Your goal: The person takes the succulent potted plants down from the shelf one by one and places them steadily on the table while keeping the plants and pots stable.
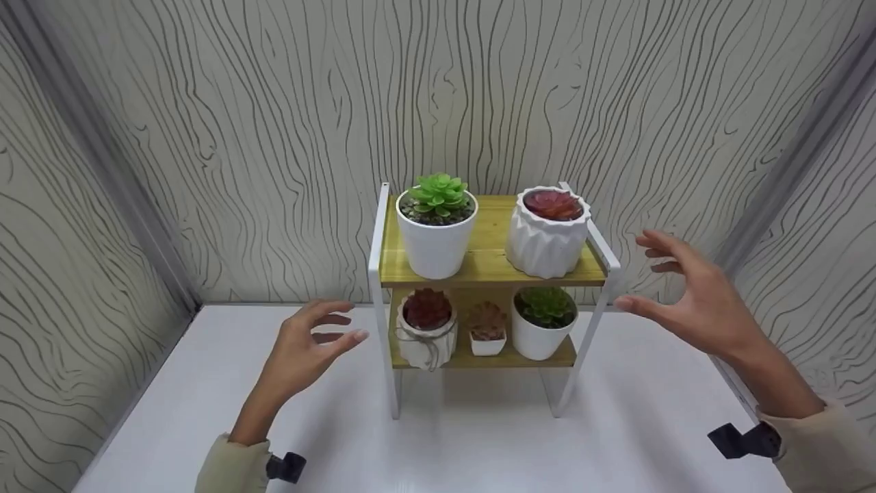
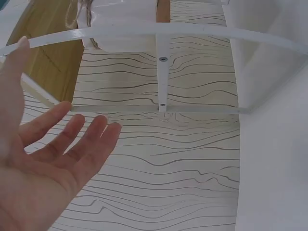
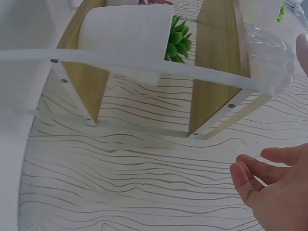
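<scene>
A two-tier plant shelf (image 1: 489,281) with wooden boards and white metal side frames stands on the white table. My left hand (image 1: 301,352) is held in the air just left of the shelf, fingers spread from the thumb, holding nothing. To the right of the shelf, my right hand (image 1: 705,305) hovers with loosely bent fingers, also holding nothing. On the top board are a green succulent in a smooth white pot (image 1: 438,243) and a red succulent in a ribbed white pot (image 1: 545,243). The left wrist view shows the white side frame (image 2: 162,72) near my left fingers.
The lower board carries a dark red succulent in a string-tied pot (image 1: 426,342), a small square pot (image 1: 487,344) and a green succulent in a white pot (image 1: 540,337). Behind the white table (image 1: 479,452) rises a wood-grain patterned wall (image 1: 274,137), with similar panels at both sides.
</scene>
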`<state>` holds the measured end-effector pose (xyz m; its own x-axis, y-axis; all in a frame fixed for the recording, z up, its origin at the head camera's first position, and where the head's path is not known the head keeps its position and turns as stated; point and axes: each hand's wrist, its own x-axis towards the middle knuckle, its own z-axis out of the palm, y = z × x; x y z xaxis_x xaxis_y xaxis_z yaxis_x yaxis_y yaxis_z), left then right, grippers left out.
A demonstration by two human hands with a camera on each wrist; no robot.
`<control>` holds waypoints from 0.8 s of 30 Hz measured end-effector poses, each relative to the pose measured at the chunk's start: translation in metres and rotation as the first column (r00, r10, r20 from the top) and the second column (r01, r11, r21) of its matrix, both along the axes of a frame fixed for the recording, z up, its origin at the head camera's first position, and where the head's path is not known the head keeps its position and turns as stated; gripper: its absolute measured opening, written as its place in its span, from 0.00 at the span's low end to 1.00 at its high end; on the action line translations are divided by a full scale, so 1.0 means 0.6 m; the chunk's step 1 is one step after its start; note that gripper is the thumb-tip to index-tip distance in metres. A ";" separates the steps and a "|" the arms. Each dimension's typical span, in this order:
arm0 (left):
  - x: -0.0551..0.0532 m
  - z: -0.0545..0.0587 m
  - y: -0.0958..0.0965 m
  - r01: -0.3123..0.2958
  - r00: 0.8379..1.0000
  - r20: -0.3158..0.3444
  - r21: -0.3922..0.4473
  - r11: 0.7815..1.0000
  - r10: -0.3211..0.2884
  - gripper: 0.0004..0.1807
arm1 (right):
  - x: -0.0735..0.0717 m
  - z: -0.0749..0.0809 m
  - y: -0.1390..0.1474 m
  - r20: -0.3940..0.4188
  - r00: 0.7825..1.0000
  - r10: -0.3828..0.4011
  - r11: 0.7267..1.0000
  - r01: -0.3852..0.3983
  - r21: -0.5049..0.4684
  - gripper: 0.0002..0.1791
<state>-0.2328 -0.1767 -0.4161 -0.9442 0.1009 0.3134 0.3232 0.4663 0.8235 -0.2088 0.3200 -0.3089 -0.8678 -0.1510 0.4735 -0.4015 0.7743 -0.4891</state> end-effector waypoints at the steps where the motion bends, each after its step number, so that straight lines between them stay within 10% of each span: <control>1: 0.001 0.000 0.000 -0.005 1.000 0.005 0.007 1.000 0.005 0.28 | 0.000 0.004 -0.003 -0.002 1.000 0.001 1.000 -0.001 0.001 0.53; 24: 0.002 -0.011 0.039 -0.014 0.999 0.048 0.064 0.998 0.010 0.21 | 0.003 0.096 -0.068 0.139 0.986 0.090 0.996 -0.091 0.000 0.57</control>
<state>-0.2318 -0.1536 -0.4228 -0.9593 0.0705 0.2734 0.2774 0.4152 0.8664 -0.2070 0.2794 -0.2514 -0.9075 -0.2344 0.3486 -0.3989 0.7411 -0.5400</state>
